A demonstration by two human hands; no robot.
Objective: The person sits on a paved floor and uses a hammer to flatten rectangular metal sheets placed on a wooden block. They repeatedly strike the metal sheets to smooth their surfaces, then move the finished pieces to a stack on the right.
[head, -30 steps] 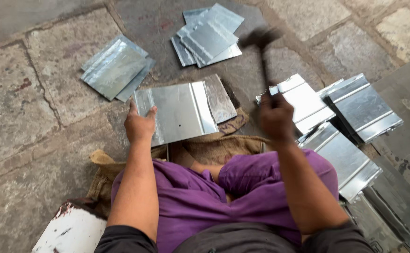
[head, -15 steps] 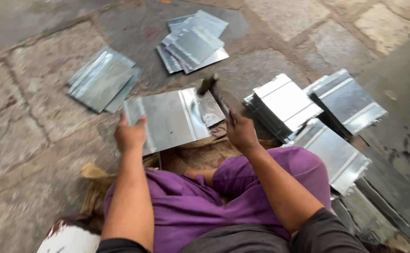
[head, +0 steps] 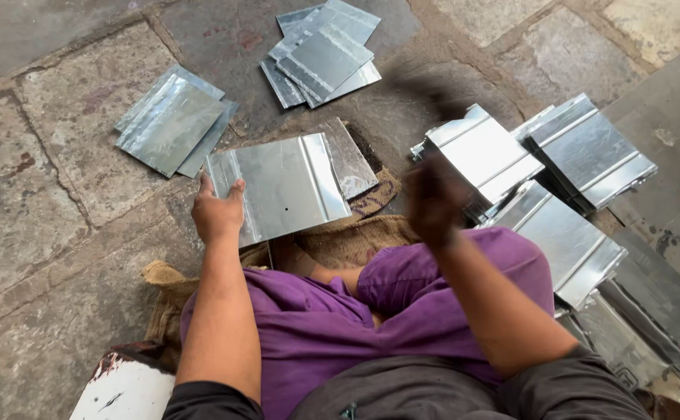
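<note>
Pinning metal sheet (head: 281, 187), left hand (head: 217, 211); right hand (head: 433, 204) blurred, grip unclear; stacked sheets (head: 320, 53) around.

Hands: two – left hand (head: 217, 211), right hand (head: 433, 204), latter blurred.
Single metal sheet (head: 281, 187) at centre: one.
Piles of metal sheets on stone floor (head: 29, 194): five – far-left pile (head: 170, 120), far pile (head: 323, 53), three right piles (head: 480, 154) (head: 589, 149) (head: 561, 237); sheets per pile too overlapped to count.
Burlap sack (head: 347, 237): one.
White block (head: 122, 393), near left: one.
</note>
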